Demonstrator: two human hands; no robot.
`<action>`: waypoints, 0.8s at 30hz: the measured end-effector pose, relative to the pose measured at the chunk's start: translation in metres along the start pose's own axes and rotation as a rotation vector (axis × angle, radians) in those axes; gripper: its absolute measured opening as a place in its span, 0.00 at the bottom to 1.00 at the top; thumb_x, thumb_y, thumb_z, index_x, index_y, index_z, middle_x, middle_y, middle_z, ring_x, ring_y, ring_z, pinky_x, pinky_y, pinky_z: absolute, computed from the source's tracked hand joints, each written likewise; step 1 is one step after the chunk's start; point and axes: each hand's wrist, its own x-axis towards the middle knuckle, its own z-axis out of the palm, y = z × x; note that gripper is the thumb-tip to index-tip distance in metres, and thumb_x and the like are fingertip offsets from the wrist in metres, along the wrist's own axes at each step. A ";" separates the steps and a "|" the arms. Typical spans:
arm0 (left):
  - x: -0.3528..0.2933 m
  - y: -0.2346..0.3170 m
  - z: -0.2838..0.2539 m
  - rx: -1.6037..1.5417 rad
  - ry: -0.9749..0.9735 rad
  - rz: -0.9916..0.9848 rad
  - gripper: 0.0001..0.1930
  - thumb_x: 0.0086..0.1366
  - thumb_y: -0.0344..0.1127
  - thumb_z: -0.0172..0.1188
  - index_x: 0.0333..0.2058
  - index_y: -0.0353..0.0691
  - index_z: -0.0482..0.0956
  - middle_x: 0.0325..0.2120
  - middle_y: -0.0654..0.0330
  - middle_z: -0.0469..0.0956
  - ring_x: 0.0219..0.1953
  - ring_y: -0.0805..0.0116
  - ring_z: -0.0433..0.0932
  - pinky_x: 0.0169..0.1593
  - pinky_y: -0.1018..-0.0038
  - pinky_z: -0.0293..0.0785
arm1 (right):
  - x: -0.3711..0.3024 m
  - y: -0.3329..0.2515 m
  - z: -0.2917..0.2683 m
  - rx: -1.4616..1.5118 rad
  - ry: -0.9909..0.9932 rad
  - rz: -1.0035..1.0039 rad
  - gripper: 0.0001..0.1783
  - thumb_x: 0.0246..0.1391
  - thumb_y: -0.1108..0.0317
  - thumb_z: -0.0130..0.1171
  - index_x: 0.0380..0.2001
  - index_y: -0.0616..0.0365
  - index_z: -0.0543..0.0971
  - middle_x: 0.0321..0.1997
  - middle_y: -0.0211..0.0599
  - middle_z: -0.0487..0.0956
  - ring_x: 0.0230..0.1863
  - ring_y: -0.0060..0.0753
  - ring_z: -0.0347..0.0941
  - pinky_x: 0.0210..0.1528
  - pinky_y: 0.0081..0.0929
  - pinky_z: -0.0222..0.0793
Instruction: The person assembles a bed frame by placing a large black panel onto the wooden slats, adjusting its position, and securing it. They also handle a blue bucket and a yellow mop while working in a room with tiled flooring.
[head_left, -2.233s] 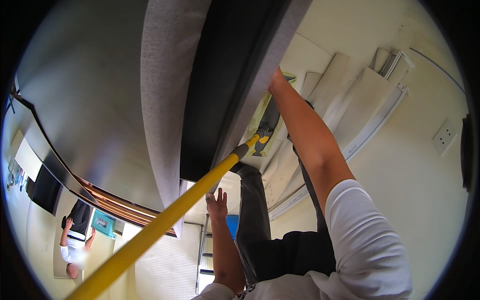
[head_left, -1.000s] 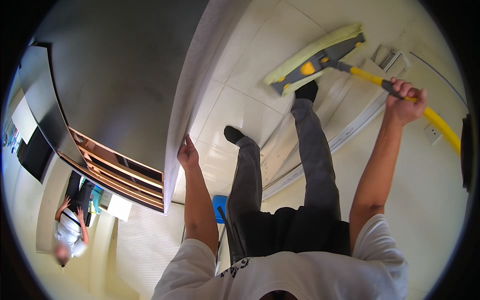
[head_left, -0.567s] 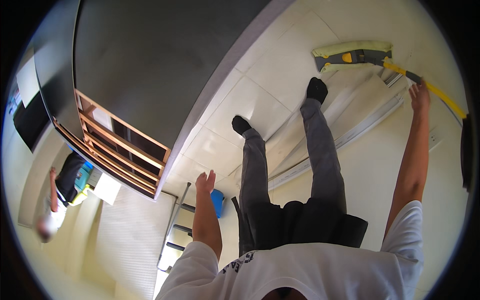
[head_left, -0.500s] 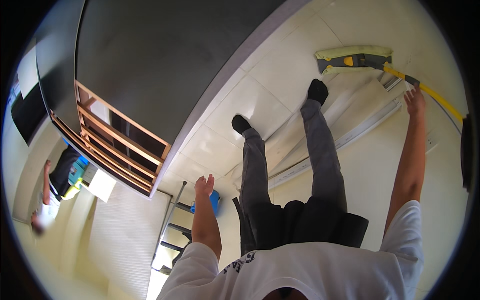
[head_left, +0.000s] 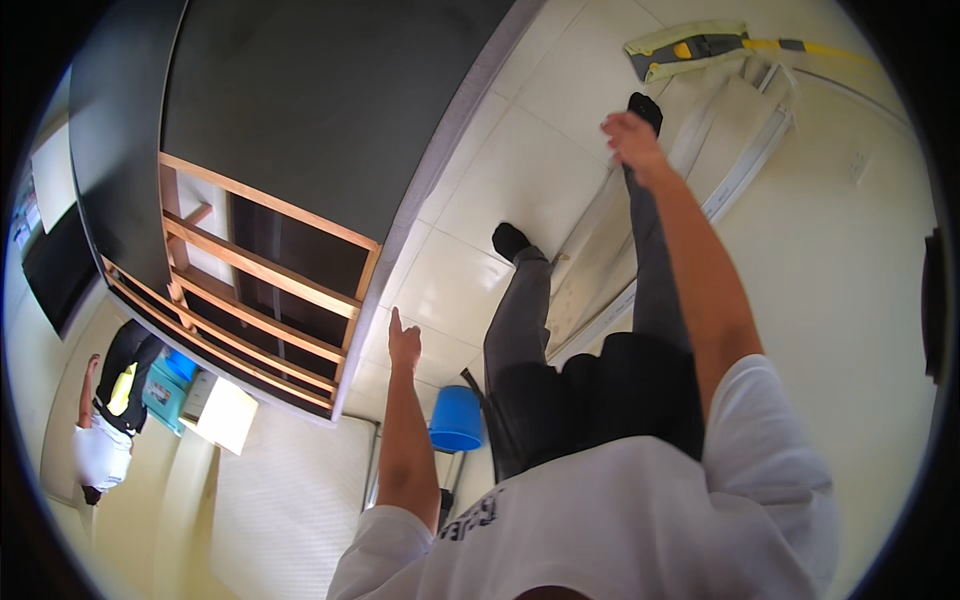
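Left grip [head_left: 402, 330] and right grip [head_left: 618, 137] were loosely spread, empty; your black-socked foot [head_left: 647, 108], near the unheld yellow-handled grey flat mop [head_left: 664, 57], risked tripping.

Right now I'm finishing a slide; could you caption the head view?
Left hand near the slatted frame, right hand held out, both empty; mop untouched.

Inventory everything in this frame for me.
Flat mop: one, yellow and grey, upper right
Smooth panels: two, near-black, upper left
Wooden slats: several, light brown, left
Round bucket: one, blue, lower centre
Rectangular ridged pad: one, white, lower left
Rectangular box: one, teal, far left
Co-worker: one, white top, dark trousers, far left
Flat boards: several, pale, right of centre
Floor tiles: several, cream, centre
Socked feet: two, black, upper centre
Left hand: one, bare, centre
Right hand: one, bare, upper centre
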 end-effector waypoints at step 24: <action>0.062 0.046 -0.020 0.392 0.202 0.627 0.32 0.42 0.26 0.57 0.47 0.30 0.53 0.39 0.52 0.66 0.40 0.62 0.67 0.44 0.74 0.61 | -0.163 0.339 0.226 0.927 0.058 0.493 0.08 0.41 0.65 0.47 0.23 0.57 0.69 0.17 0.28 0.68 0.15 0.19 0.61 0.14 0.17 0.56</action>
